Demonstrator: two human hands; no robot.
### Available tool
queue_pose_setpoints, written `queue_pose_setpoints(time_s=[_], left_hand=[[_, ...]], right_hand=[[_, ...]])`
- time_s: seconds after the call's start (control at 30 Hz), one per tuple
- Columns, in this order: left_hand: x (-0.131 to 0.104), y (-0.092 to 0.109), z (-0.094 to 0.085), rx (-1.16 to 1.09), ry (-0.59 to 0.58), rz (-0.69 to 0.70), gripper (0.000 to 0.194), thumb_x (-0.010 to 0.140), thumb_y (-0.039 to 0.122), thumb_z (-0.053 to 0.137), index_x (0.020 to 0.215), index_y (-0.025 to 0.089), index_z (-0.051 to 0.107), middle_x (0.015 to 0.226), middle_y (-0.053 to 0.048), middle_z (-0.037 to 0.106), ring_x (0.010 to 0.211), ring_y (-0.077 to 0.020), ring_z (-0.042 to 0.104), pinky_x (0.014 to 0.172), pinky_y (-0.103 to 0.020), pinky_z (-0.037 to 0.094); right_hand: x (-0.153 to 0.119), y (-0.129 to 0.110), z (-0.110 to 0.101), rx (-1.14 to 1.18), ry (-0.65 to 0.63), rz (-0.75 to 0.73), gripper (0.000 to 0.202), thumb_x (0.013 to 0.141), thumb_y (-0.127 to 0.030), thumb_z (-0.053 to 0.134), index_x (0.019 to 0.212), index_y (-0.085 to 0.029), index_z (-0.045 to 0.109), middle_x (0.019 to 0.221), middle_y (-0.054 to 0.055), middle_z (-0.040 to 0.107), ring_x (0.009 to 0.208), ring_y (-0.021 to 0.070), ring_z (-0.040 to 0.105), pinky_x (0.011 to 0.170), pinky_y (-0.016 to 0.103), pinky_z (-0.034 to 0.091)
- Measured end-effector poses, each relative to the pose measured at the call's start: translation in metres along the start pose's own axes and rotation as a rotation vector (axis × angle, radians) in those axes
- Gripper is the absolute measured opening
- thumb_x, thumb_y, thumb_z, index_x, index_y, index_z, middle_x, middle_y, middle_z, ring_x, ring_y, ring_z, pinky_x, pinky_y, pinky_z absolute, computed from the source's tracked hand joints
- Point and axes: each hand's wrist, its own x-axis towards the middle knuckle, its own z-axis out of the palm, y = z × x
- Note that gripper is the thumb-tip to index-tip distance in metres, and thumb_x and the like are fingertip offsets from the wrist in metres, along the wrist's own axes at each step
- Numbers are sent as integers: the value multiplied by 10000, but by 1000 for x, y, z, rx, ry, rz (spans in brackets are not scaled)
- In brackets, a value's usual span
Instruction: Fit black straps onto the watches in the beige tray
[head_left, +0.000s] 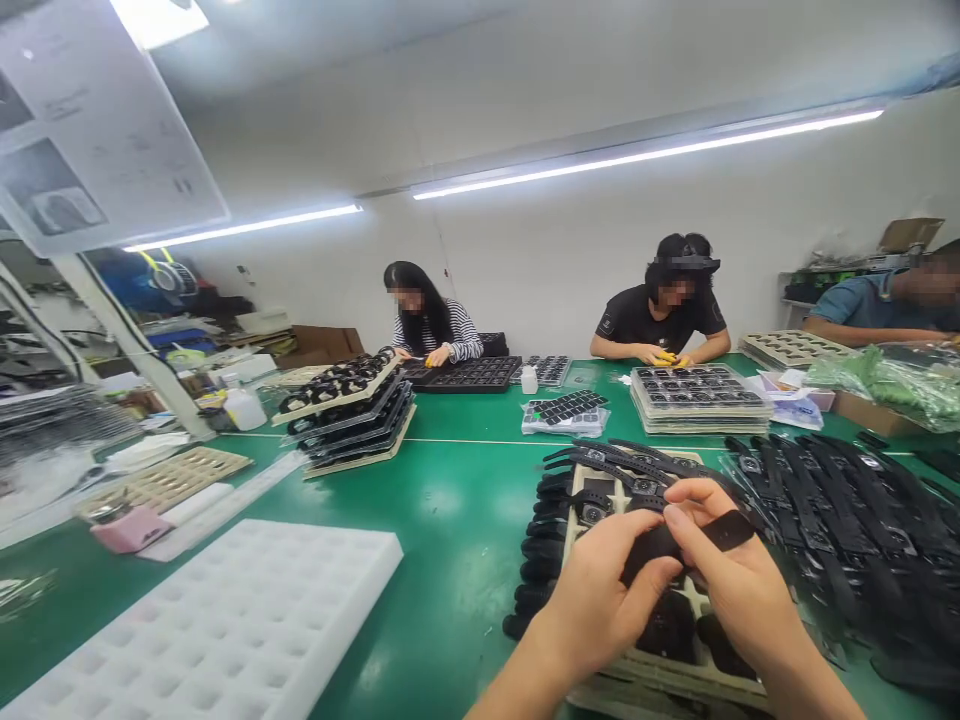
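My left hand [611, 590] and my right hand [724, 570] meet over a stack of beige trays [675, 675] at the lower right. Between them they grip a black watch strap [731, 531], one end of which sticks out past my right fingers. Fingers and thumbs of both hands are pinched on it, and the part between them is largely covered. Black watches with straps [592, 513] lie in the top tray's compartments, some straps hanging over its left edge.
A white foam tray [225, 610] fills the lower left. Many black watches [832, 520] lie at the right. Stacked trays [360, 455], a pink bottle [129, 525] and bagged parts [566, 412] stand farther off. Three people sit across the green table [442, 500].
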Motion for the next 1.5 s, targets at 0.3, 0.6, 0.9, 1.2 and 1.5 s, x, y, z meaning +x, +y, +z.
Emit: queue_pose_setpoints(time_s=[0.3, 0.6, 0.9, 1.2, 1.5], left_hand=[[2, -19, 6, -564, 296, -199, 377, 1044, 494, 443, 1185, 195, 626, 711, 27, 491, 612, -110, 447, 613, -233, 424], [12, -7, 12, -1060, 345, -444, 504, 878, 645, 662, 1056, 173, 674, 634, 69, 336, 552, -72, 293, 514, -178, 307], [7, -4, 15, -973, 313, -483, 520, 821, 647, 727, 1062, 186, 724, 676, 41, 471, 587, -71, 396, 556, -168, 369], [7, -6, 9, -873, 335, -394, 399, 856, 561, 734, 1050, 214, 760, 888, -22, 661, 696, -105, 551, 678, -203, 501], [4, -6, 8, -858, 301, -363, 475, 829, 555, 766, 1120, 181, 741, 829, -30, 654, 664, -103, 550, 605, -189, 464]], right_hand=[[-15, 10, 3, -112, -135, -241, 535, 1040, -573, 430, 1500, -306, 493, 1035, 55, 629, 905, 227, 629, 835, 339, 558], [-13, 18, 26, -453, 53, -638, 135, 1017, -270, 578, 1149, -266, 608, 898, 1, 691, 704, 150, 683, 629, 225, 568], [-14, 18, 28, -528, 143, -787, 89, 1017, -228, 565, 1093, -243, 608, 910, 22, 668, 751, 156, 651, 645, 234, 558], [-9, 20, 32, -402, 127, -753, 170, 968, -159, 625, 1107, -257, 630, 985, 25, 672, 825, 152, 625, 702, 241, 551], [-15, 24, 36, -117, 180, -569, 52, 947, -223, 703, 992, -248, 697, 986, 45, 707, 897, 185, 685, 717, 264, 575]])
